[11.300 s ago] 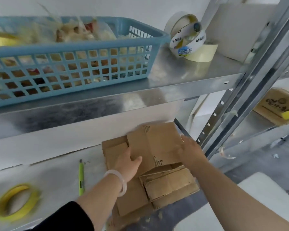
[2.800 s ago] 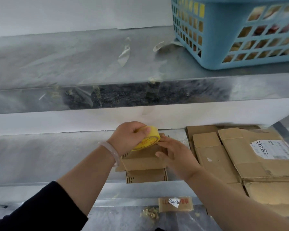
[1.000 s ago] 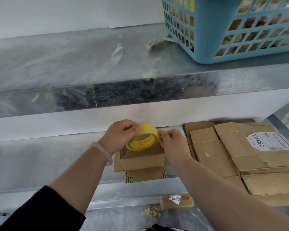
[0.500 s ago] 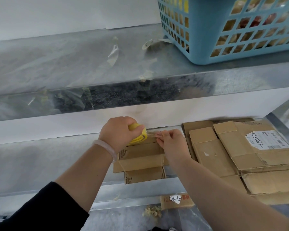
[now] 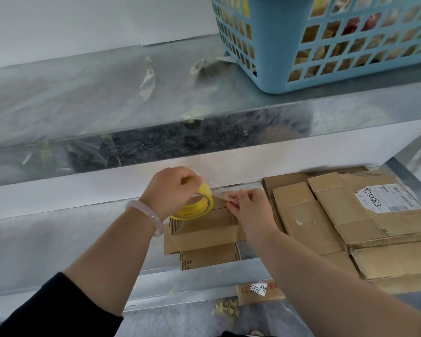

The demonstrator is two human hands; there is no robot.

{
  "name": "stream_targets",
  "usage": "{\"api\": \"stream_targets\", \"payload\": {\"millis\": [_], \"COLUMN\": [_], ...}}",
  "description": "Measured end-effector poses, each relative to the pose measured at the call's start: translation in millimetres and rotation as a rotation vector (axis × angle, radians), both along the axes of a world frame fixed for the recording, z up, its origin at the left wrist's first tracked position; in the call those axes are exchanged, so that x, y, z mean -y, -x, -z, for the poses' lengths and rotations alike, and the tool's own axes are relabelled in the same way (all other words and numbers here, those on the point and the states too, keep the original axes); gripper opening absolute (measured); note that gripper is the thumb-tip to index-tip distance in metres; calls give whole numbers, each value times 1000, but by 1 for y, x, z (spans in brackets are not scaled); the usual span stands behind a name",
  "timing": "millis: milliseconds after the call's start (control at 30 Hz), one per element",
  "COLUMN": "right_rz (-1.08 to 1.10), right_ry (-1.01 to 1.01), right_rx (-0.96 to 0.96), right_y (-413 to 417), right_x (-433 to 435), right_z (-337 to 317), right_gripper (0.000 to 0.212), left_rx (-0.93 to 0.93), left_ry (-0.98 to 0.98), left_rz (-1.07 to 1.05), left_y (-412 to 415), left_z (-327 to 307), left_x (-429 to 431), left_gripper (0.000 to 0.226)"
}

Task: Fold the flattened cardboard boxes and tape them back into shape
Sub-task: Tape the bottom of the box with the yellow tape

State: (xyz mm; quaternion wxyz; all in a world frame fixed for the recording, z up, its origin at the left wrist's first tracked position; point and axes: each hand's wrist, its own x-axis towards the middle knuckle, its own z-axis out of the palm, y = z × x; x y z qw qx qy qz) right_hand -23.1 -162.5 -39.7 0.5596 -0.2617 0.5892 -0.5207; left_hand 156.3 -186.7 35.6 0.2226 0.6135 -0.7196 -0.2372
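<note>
Small cardboard box (image 5: pixel 204 229) sits near the front edge of the lower shelf (image 5: pixel 46 239), partly folded, its top flaps closed and one corrugated flap sticking out toward us. We see the yellow tape roll (image 5: pixel 197 206) resting on the box's top left, tilted. A clear tape strip (image 5: pixel 220 190) stretches from the roll to the right, just above the box's far edge.

Left hand (image 5: pixel 170 190) comes in from lower left, wrist bent down over the roll, back of the hand up. Its fingers are clenched around the roll and the thumb is on the roll's upper rim. A pale bracelet (image 5: pixel 146 216) is on that wrist, and a black sleeve (image 5: pixel 46 310) is pushed up the forearm.

Right hand (image 5: pixel 250 210) reaches in from lower right, forearm bare, knuckles up. Its fingers pinch the free end of the strip at the box's right top corner.

Just right of the box, touching or nearly so, lies a stack of flattened boxes (image 5: pixel 326 227); the top one carries a white shipping label (image 5: pixel 384 199). Below the shelf edge we spot a cardboard scrap (image 5: pixel 260 291) with a handwritten sticker.

On the upper shelf (image 5: pixel 83 98) sit loose tape scraps (image 5: pixel 147 81) and, at right, a blue basket (image 5: pixel 265 45) with contents we cannot make out.
</note>
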Motion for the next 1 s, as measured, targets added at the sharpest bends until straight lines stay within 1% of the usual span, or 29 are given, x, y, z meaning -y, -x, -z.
{"api": "stream_targets", "payload": {"millis": [100, 167, 300, 400, 567, 667, 767, 900, 933, 1000], "right_rz": [-18, -34, -26, 5, 49, 75, 67, 38, 27, -17], "right_ry": [-3, -9, -34, -39, -67, -119, -178, -241, -250, -279], "right_rx": [15, 42, 171, 249, 279, 354, 422, 350, 309, 159], "right_y": [0, -1, 6, 17, 29, 30, 28, 24, 23, 17], "right_x": [-1, 0, 0, -4, -7, -6, -3, 2, 3, 2], "right_z": [0, -1, -7, -9, 3, 18, 33, 52, 56, 61], "right_gripper": [25, 27, 26, 25, 27, 20, 18, 19, 18, 18], "left_rx": [21, -1, 30, 146, 326, 400, 451, 513, 524, 537], "left_ry": [8, 9, 10, 29, 52, 50, 54, 59, 59, 56], "left_rz": [-21, -43, -30, 0, 51, 66, 79, 112, 115, 111], "left_y": [0, -2, 6, 20, 40, 47, 53, 61, 63, 64], "left_z": [6, 8, 7, 6, 2, 2, 3, 3, 3, 3], "left_x": [-4, -5, -8, -6, 0, 2, 3, 4, 4, 5], "left_gripper": [14, 14, 16, 19, 25, 26, 27, 29, 30, 30]}}
